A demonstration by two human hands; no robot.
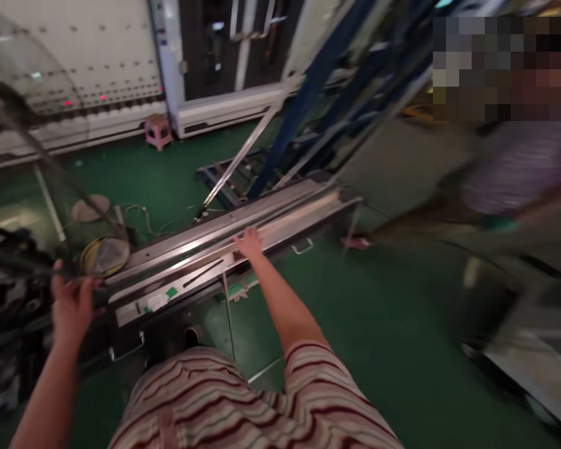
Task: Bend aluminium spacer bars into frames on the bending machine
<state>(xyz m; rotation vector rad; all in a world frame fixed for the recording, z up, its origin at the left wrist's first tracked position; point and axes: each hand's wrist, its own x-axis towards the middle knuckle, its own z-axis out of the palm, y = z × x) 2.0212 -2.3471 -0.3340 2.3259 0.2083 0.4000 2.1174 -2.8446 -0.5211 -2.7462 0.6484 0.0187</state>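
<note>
The left hand [72,299] grips the glass pane [37,156] by its lower edge; the right hand [250,242] rests flat and open on the metal rail [206,240]. Glass looks stiff, slippery, fragile; hold its edges.

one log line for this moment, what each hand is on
left hand: grips glass pane edge | right hand: flat on long metal bench | nearby: pink stool, another person

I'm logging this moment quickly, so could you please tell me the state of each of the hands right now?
Left hand: closed on the edge of a glass pane.
Right hand: open, resting flat on the long metal bench.
</note>
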